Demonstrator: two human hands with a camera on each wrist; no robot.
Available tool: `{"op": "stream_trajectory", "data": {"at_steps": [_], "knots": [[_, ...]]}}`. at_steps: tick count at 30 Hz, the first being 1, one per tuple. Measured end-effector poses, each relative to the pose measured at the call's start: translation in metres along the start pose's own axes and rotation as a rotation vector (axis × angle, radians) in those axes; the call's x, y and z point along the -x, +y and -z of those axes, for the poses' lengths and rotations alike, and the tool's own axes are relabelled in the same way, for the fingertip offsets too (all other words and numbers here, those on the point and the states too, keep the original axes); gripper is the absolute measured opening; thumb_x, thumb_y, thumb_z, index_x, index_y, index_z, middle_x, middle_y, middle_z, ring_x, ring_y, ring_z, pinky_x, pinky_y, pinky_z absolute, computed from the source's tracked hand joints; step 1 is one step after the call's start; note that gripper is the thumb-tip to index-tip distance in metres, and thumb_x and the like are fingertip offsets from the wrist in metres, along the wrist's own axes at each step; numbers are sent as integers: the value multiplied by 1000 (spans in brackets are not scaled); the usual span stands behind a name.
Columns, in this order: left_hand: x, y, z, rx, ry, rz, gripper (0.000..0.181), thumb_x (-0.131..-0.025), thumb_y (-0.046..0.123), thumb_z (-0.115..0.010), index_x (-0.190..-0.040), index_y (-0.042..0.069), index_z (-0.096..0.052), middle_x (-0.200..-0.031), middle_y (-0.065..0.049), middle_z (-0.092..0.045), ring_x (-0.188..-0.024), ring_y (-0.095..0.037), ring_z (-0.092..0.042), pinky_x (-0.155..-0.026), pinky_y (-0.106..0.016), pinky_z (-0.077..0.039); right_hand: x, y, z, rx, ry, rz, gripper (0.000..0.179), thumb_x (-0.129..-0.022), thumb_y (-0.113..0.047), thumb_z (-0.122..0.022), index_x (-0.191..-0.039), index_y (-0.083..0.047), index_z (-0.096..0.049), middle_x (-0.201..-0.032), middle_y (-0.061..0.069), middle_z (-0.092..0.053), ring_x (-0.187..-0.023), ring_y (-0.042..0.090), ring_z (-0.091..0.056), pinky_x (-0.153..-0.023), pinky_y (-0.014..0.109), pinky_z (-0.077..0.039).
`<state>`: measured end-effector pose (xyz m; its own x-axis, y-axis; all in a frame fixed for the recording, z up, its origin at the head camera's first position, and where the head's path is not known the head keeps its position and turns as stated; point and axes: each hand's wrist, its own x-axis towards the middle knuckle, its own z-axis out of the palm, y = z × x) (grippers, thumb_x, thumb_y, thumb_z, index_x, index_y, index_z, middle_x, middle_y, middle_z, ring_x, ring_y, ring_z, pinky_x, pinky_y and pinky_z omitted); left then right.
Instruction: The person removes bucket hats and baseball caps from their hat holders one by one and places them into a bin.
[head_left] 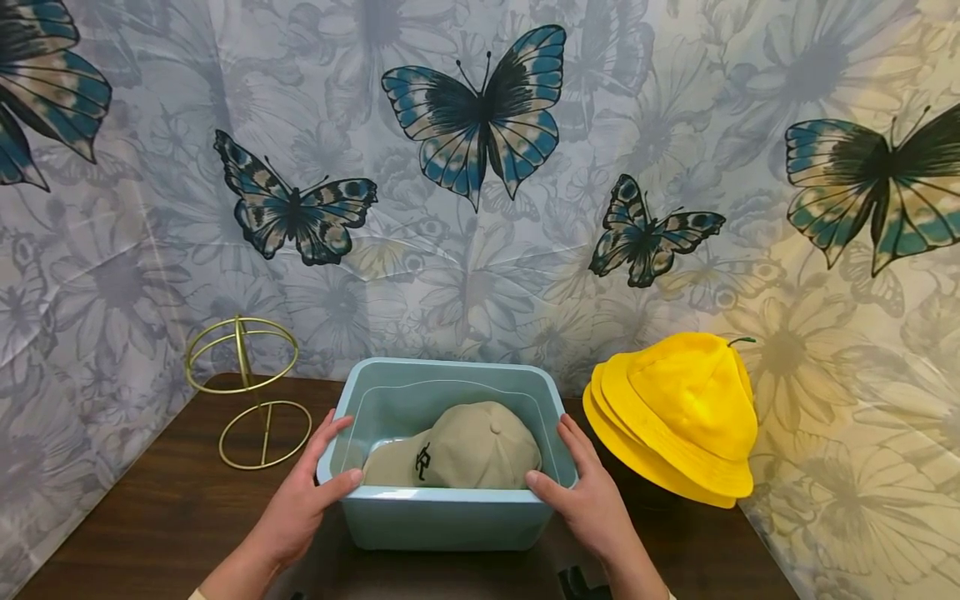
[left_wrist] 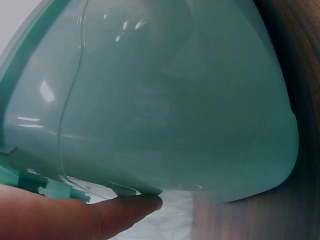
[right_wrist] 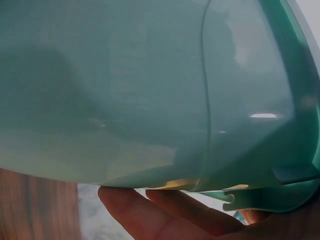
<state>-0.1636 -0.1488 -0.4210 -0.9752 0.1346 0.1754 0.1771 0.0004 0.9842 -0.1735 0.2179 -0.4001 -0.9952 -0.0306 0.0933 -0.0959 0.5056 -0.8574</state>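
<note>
A pale blue-green plastic bin (head_left: 450,525) stands in the middle of the head view. Inside lies a beige baseball cap (head_left: 487,446), its brim pointing left and a dark emblem on its front. My left hand (head_left: 303,496) grips the bin's left side, thumb over the front rim corner. On the opposite side my right hand (head_left: 592,500) holds it in the same way. Both wrist views are filled by the bin's outer wall (left_wrist: 175,100), with left fingers (left_wrist: 125,215) and right fingers (right_wrist: 145,212) along its side. Whether its base touches the table cannot be told.
Right of the bin are stacked yellow bucket hats (head_left: 682,408). A gold wire stand (head_left: 240,358) with two rings is at the left on the dark wooden table (head_left: 150,500). Behind hangs a butterfly-print cloth (head_left: 480,275). A small black object (head_left: 581,583) shows at the bottom edge.
</note>
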Motion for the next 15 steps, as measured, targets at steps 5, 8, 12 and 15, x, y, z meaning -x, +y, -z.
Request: {"op": "stream_trajectory", "data": {"at_steps": [5,8,12,15], "knots": [[0,-1,2,1,12,10,68,-95,9,-64,-153,7,-28,-165,-13,7,-145,-44,8,-105,-71,-14,-1,-2,-2,-11,1,-1,89,-87,-46,-74,-157,-13,-30,-164,-4,-17,-146,35,-21,-107,67,-25],[0,-2,2,-2,11,13,69,-95,10,-64,-153,7,-27,-165,-13,7,-145,-44,9,-105,-72,-14,-1,-3,-3,-14,3,4,89,-87,-45,-74,-157,-12,-30,-164,-3,-17,-146,35,-21,-107,67,-25],[-1,-2,2,-7,15,6,69,-95,9,-64,-153,7,-27,-165,-13,7,-145,-44,8,-105,-72,-14,-2,-2,-4,-17,6,6,89,-87,-45,-74,-157,-12,-31,-164,-4,-17,-146,35,-21,-107,67,-25],[-1,-2,2,-13,28,-1,68,-95,9,-65,-152,6,-29,-165,-13,5,-146,-44,7,-105,-71,-15,-3,-2,-5,-17,7,6,89,-87,-46,-74,-157,-13,-31,-163,-5,-17,-146,34,-22,-107,67,-25]]}}
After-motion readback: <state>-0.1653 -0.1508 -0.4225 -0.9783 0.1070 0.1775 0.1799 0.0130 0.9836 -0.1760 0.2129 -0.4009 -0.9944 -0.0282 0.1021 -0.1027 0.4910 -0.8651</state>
